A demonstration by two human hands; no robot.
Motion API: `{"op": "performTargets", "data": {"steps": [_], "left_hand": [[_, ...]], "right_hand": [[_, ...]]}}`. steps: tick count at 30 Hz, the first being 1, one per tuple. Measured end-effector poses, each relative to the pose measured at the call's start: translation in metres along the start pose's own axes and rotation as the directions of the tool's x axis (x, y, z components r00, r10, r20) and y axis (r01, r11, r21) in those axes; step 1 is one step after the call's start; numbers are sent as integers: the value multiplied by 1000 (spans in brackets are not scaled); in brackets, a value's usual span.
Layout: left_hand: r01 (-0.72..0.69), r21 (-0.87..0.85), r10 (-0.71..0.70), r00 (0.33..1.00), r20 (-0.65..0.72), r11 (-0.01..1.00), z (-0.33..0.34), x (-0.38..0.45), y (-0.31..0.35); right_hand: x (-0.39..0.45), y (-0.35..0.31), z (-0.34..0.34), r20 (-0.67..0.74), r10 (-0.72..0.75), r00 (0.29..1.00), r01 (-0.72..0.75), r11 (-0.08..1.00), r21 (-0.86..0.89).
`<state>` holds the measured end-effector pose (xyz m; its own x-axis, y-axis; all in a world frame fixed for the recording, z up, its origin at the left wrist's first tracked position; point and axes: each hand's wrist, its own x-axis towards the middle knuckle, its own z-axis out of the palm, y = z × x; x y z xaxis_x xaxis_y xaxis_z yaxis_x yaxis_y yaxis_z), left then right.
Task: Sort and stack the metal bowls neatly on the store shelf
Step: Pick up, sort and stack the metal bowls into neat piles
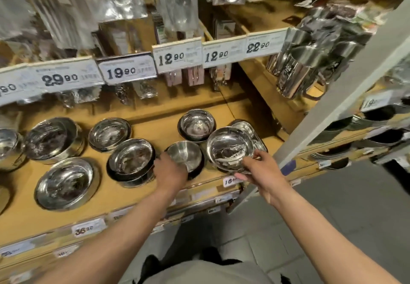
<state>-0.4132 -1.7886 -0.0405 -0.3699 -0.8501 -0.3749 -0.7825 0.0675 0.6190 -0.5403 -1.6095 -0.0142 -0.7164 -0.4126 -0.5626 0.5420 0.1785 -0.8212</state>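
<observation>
Several shiny metal bowls stand on the tan store shelf. My left hand grips the near rim of a small bowl at the shelf's front. My right hand holds a shallow wide bowl by its near edge, tilted and raised above the shelf's right end. Behind it lies a flat metal tray, partly hidden. A stack of dark-rimmed bowls sits just left of my left hand. Another bowl stands behind the small one.
More bowls stand to the left: one mid-shelf, a big one at the front, another behind. Price tags hang on the shelf above. A grey post rises at the right, metal cups beside it.
</observation>
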Motion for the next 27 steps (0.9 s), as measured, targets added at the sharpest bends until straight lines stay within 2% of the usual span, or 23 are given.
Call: {"op": "performTargets", "data": {"steps": [10,14,18,27], "left_hand": [[87,117,-88,996,11,989,21,10,6],[135,63,-135,991,-14,989,14,16,7],[111,96,-108,993,-40,989,4,15,6],[86,-168,-98,993,-66,982,-41,-10,-1]], "right_hand": [[16,13,-14,62,30,998,-26,998,-58],[24,13,-12,53,42,998,-38,998,-58],[29,15,-7,42,36,998,-33,998,-58],[43,31,4,0,82,997,-82,996,-46]]}}
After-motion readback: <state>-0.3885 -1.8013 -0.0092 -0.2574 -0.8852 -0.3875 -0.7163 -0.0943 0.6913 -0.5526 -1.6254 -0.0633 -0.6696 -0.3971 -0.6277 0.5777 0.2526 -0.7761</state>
